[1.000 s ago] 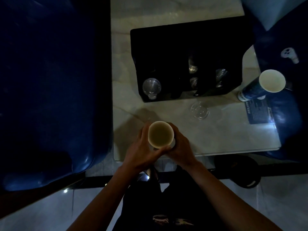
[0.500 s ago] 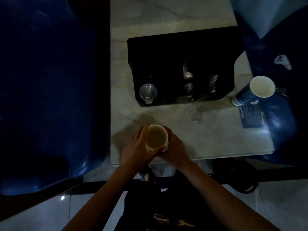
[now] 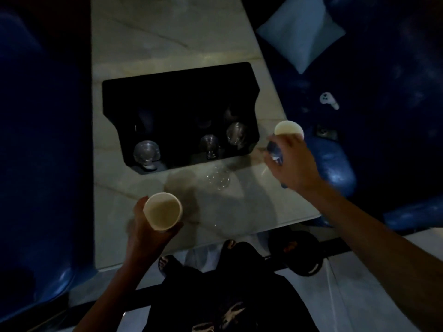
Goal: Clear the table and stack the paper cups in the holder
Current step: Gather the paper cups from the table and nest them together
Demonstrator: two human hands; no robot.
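My left hand grips a paper cup from below, mouth up, over the near left part of the marble table. My right hand wraps around a second paper cup with a blue side at the table's right edge. The black cup holder sits mid-table, with clear plastic cups showing in its front openings.
A clear plastic lid lies on the table in front of the holder. Blue sofas flank the table on both sides, with a pale cushion and a white controller on the right one. Dark sandals lie on the floor.
Both hands held one cup at the near edge before. My right hand has let go and reached right to the blue cup; my left hand keeps the first cup.
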